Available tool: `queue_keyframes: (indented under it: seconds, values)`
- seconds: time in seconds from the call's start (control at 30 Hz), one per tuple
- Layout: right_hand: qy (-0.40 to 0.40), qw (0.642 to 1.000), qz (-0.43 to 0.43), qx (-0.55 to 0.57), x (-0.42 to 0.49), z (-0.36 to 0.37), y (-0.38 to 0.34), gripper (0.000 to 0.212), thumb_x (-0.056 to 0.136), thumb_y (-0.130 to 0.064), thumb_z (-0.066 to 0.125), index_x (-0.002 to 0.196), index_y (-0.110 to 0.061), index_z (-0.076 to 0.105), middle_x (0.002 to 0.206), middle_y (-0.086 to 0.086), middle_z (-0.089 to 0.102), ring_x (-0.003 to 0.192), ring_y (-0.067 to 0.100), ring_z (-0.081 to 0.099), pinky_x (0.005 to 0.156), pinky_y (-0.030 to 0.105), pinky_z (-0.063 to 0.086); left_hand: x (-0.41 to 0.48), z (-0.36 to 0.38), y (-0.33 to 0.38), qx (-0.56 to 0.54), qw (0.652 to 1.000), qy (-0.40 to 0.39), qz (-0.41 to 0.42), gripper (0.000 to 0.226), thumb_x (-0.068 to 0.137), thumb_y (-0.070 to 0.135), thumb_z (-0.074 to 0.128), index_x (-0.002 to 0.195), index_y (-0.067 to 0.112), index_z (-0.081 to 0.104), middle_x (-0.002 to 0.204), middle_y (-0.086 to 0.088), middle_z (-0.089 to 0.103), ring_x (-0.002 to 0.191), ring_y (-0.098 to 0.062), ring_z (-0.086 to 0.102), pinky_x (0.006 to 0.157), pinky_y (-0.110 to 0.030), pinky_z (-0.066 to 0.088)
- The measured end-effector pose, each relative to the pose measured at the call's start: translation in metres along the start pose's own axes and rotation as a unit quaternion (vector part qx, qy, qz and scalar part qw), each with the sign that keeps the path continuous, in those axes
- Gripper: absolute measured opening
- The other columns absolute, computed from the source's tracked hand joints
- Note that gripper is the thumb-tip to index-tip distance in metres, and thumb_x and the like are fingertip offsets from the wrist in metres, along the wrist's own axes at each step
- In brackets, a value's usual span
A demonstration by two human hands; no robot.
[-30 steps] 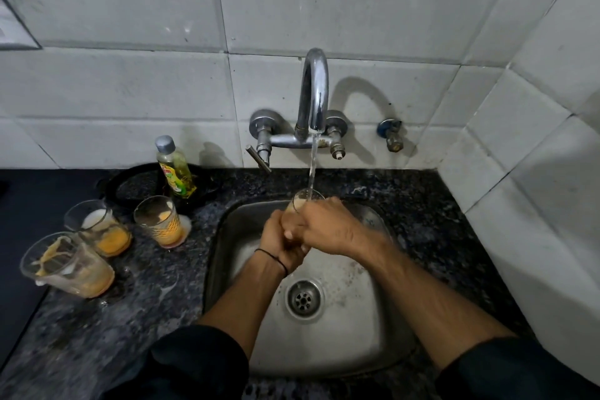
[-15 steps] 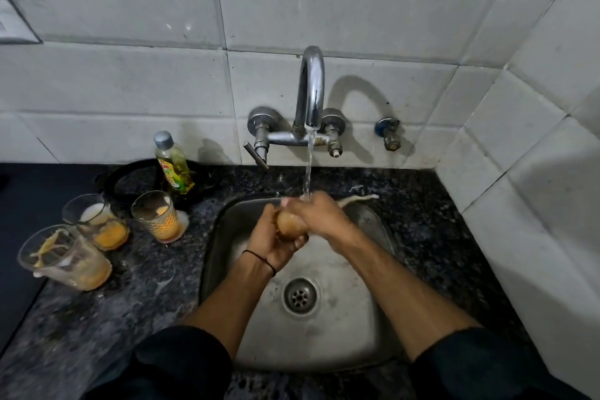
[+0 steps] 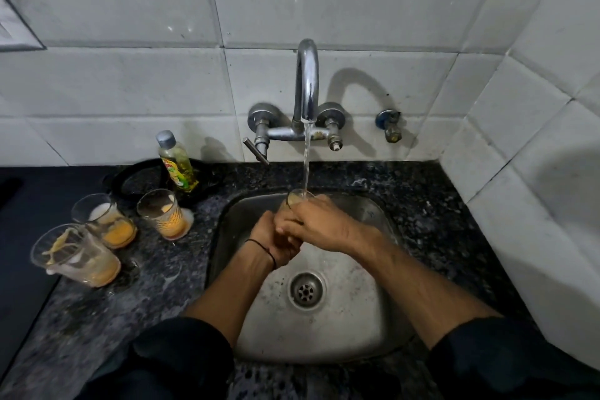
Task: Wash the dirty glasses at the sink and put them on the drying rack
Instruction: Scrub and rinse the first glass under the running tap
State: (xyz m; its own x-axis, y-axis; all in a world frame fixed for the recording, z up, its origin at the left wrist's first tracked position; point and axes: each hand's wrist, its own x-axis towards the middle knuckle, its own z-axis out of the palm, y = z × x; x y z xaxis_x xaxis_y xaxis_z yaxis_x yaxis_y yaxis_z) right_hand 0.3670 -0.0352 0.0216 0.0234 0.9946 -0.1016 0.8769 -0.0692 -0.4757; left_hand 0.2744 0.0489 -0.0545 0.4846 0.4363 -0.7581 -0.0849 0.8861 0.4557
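Over the steel sink point(image 3: 373, 328) both hands clasp one dirty glass point(image 3: 297, 197), held upright with its rim under the running water from the tap point(image 3: 306, 81). My left hand point(image 3: 274, 242) wraps the lower part of the glass, and my right hand point(image 3: 318, 224) covers its side from the right. Most of the glass is hidden by the fingers. Three more dirty glasses with orange residue stand on the counter to the left: one nearest the sink point(image 3: 164, 213), one behind point(image 3: 105, 221), and one tilted at the far left point(image 3: 74, 255).
A bottle of yellow dish liquid point(image 3: 177, 162) stands at the wall in front of a black round pan point(image 3: 136, 180). The dark speckled counter point(image 3: 107, 308) surrounds the sink. White tiled walls close the back and right. The drain point(image 3: 306, 290) is open.
The glass was tipped on its side between my hands half a second ago; now it is upright again with its mouth under the stream.
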Motion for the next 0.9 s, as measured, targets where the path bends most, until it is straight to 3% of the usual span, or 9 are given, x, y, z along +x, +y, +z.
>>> queue_keyframes:
  seconds: [0.1, 0.2, 0.27, 0.4, 0.47, 0.57, 0.67, 0.77, 0.9]
  values:
    - [0.028, 0.994, 0.054, 0.092, -0.001, 0.006, 0.003, 0.025, 0.096, -0.041, 0.056, 0.079, -0.024, 0.058, 0.084, -0.008, 0.063, 0.080, 0.007, 0.060, 0.083, 0.033, 0.047, -0.002, 0.002, -0.006, -0.003, 1.000, -0.009, 0.026, 0.042, 0.103, 0.040, 0.035, 0.086, 0.011, 0.060, 0.057, -0.003, 0.063, 0.046, -0.011, 0.055, 0.040, -0.017, 0.038]
    - [0.090, 0.926, 0.239, 0.278, 0.010, 0.003, -0.004, 0.036, 0.094, -0.049, 0.060, 0.083, -0.016, 0.067, 0.087, 0.004, 0.070, 0.084, 0.019, 0.068, 0.081, 0.036, 0.055, -0.011, 0.009, -0.019, -0.032, 0.995, -0.032, 0.092, 0.038, 0.102, 0.039, 0.036, 0.097, 0.011, 0.062, 0.073, -0.007, 0.068, 0.066, -0.017, 0.056, 0.048, -0.024, 0.041]
    - [0.062, 0.947, 0.193, 0.250, 0.007, -0.002, -0.002, 0.033, 0.095, -0.045, 0.061, 0.081, -0.015, 0.067, 0.084, 0.001, 0.068, 0.081, 0.016, 0.065, 0.080, 0.035, 0.052, -0.014, 0.011, -0.017, -0.050, 0.995, -0.029, 0.086, 0.042, 0.101, 0.042, 0.033, 0.096, 0.012, 0.062, 0.080, -0.009, 0.066, 0.071, -0.019, 0.056, 0.056, -0.026, 0.041]
    - [-0.028, 1.000, -0.008, -0.010, -0.008, -0.008, 0.002, 0.022, 0.098, -0.038, 0.055, 0.091, -0.022, 0.068, 0.098, -0.010, 0.060, 0.099, 0.007, 0.052, 0.095, 0.034, 0.029, -0.006, 0.009, -0.009, -0.030, 0.999, 0.003, 0.021, 0.047, 0.099, 0.049, 0.030, 0.086, 0.015, 0.061, 0.069, -0.002, 0.058, 0.060, -0.013, 0.048, 0.052, -0.022, 0.037]
    - [0.022, 0.998, 0.034, 0.049, -0.004, -0.001, -0.002, 0.026, 0.096, -0.044, 0.057, 0.087, -0.022, 0.068, 0.095, -0.009, 0.064, 0.093, 0.008, 0.057, 0.096, 0.040, 0.042, -0.007, 0.009, -0.013, -0.029, 0.998, -0.009, 0.055, 0.036, 0.098, 0.039, 0.036, 0.087, 0.014, 0.061, 0.072, -0.002, 0.059, 0.061, -0.012, 0.049, 0.052, -0.021, 0.035]
    - [0.076, 0.938, 0.223, 0.255, 0.010, -0.002, -0.009, 0.042, 0.094, -0.055, 0.058, 0.092, -0.014, 0.070, 0.090, 0.003, 0.069, 0.086, 0.018, 0.066, 0.080, 0.036, 0.054, -0.014, 0.013, -0.023, -0.049, 0.993, -0.016, 0.108, 0.039, 0.101, 0.041, 0.036, 0.096, 0.013, 0.062, 0.073, -0.006, 0.066, 0.064, -0.015, 0.053, 0.054, -0.023, 0.037]
    - [0.034, 0.976, 0.132, 0.167, 0.004, -0.004, -0.007, 0.036, 0.095, -0.043, 0.059, 0.066, -0.022, 0.059, 0.069, -0.004, 0.058, 0.068, 0.014, 0.056, 0.070, 0.031, 0.043, -0.017, 0.012, -0.020, -0.056, 0.997, -0.009, 0.060, 0.039, 0.100, 0.040, 0.038, 0.086, 0.013, 0.062, 0.059, -0.004, 0.064, 0.054, -0.014, 0.057, 0.039, -0.015, 0.040]
    - [-0.042, 0.999, 0.024, 0.019, -0.005, -0.005, 0.001, 0.027, 0.096, -0.034, 0.054, 0.069, -0.030, 0.057, 0.083, -0.010, 0.060, 0.087, 0.011, 0.056, 0.088, 0.038, 0.038, -0.015, 0.007, -0.012, -0.036, 0.999, -0.005, 0.020, 0.042, 0.099, 0.041, 0.037, 0.075, 0.013, 0.057, 0.047, 0.001, 0.053, 0.034, -0.009, 0.049, 0.030, -0.012, 0.034]
    - [0.044, 0.957, 0.141, 0.251, 0.001, -0.002, -0.004, 0.033, 0.096, -0.041, 0.059, 0.080, -0.013, 0.068, 0.083, 0.006, 0.071, 0.080, 0.021, 0.069, 0.080, 0.039, 0.056, -0.014, 0.005, -0.017, -0.064, 0.995, -0.028, 0.076, 0.052, 0.100, 0.045, 0.033, 0.097, 0.005, 0.065, 0.075, -0.013, 0.069, 0.056, -0.022, 0.066, 0.039, -0.020, 0.045]
